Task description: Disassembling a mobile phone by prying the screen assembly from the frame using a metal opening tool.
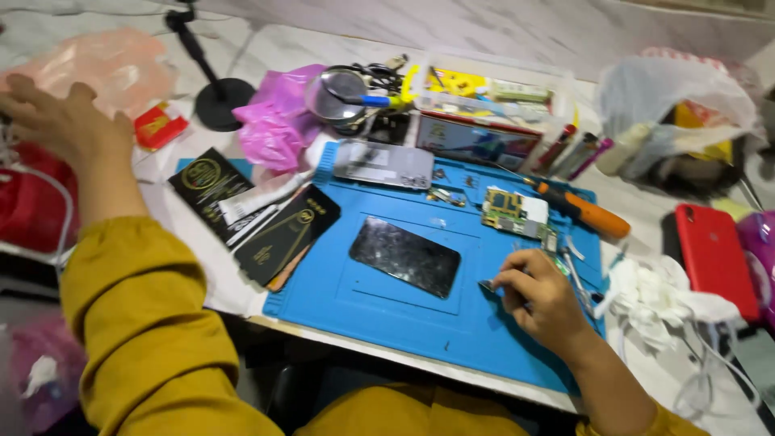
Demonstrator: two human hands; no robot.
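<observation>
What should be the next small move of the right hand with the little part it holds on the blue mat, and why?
Probably the right hand should set its small dark part down on the bare blue mat, beside the black phone screen. The fingers pinch the part just above the mat, while the left hand is far away on the pink bag, so it cannot help.

the left hand (60,121) blurs at the frame's left edge, its fingertips cut off, so whatever it touches cannot be told. the right hand (539,295) pinches a small grey piece (487,286) too tiny to identify. a white cable (718,363) runs off the lower right corner; a purple object (760,242) is cropped at right.
</observation>
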